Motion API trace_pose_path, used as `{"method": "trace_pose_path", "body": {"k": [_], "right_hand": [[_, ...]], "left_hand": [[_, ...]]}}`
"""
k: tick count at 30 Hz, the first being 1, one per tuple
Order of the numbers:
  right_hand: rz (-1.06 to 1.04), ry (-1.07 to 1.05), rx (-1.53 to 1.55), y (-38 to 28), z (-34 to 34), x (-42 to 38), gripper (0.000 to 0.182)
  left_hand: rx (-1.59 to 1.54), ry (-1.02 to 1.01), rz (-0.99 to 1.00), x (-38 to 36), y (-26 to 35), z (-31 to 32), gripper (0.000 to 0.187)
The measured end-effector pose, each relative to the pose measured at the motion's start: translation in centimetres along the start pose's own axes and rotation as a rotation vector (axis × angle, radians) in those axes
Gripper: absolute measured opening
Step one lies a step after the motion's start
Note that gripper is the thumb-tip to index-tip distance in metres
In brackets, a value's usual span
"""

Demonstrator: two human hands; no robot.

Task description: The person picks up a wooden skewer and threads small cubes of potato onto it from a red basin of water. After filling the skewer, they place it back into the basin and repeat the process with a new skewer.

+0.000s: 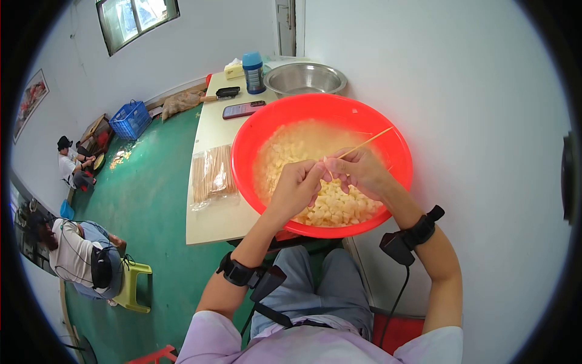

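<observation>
Over a large red basin point(248, 142), both hands meet. My right hand point(364, 173) is closed on a thin wooden skewer point(371, 139), which slants up to the right out of its fingers. My left hand point(300, 185) is closed in a pinch at the skewer's lower end, touching the right fingertips; whatever it holds there is hidden by the fingers. Below them, the basin holds cloudy water and many pale yellow diced pieces point(336, 206). Some other thin sticks lean inside the basin's right side.
On the table point(209, 227) lie a plastic bag of skewers point(212, 176), a phone point(244, 109) and a black-headed brush point(227, 92). A blue-lidded bottle point(253, 76) and a steel bowl point(306, 79) stand behind. Two people sit at left; a wall point(485, 151) borders the right.
</observation>
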State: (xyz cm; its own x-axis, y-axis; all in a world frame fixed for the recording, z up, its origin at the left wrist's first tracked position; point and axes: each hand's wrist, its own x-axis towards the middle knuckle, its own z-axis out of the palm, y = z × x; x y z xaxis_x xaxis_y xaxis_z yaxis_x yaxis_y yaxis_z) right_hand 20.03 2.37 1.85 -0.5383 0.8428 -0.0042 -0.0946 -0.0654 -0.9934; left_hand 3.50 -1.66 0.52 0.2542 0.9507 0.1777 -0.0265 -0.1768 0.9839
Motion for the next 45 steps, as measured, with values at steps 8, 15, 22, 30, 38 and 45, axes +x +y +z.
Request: {"method": "trace_pose_path", "body": {"k": [8, 15, 22, 30, 38, 45], "right_hand": [[0.003, 0.021, -0.101, -2.1, 1.1, -0.1, 0.023], [0.036, 0.017, -0.203, -3.2, 2.3, 0.9, 0.026], [0.047, 0.03, -0.301, -3.6, 2.7, 1.3, 0.031], [0.282, -0.377, -1.199, -3.9, -1.2, 2.3, 0.04], [0.745, -0.624, -1.275, -1.2, -0.8, 0.5, 0.038], [0.519, -0.399, -0.714, -2.2, 0.7, 1.2, 0.021]], "left_hand": [[-0.117, 0.041, 0.016, -0.4, 0.7, -0.6, 0.031], [-0.22, 0.085, 0.022, -0.3, 0.5, -1.2, 0.03], [-0.259, 0.104, 0.031, -0.6, 0.8, -1.7, 0.029], [-0.437, 0.421, 0.085, -0.4, 0.4, -2.2, 0.028], [-0.457, 0.426, 0.099, -0.3, 0.5, -2.2, 0.026], [-0.469, 0.443, 0.106, -0.5, 0.5, -2.2, 0.025]]}}
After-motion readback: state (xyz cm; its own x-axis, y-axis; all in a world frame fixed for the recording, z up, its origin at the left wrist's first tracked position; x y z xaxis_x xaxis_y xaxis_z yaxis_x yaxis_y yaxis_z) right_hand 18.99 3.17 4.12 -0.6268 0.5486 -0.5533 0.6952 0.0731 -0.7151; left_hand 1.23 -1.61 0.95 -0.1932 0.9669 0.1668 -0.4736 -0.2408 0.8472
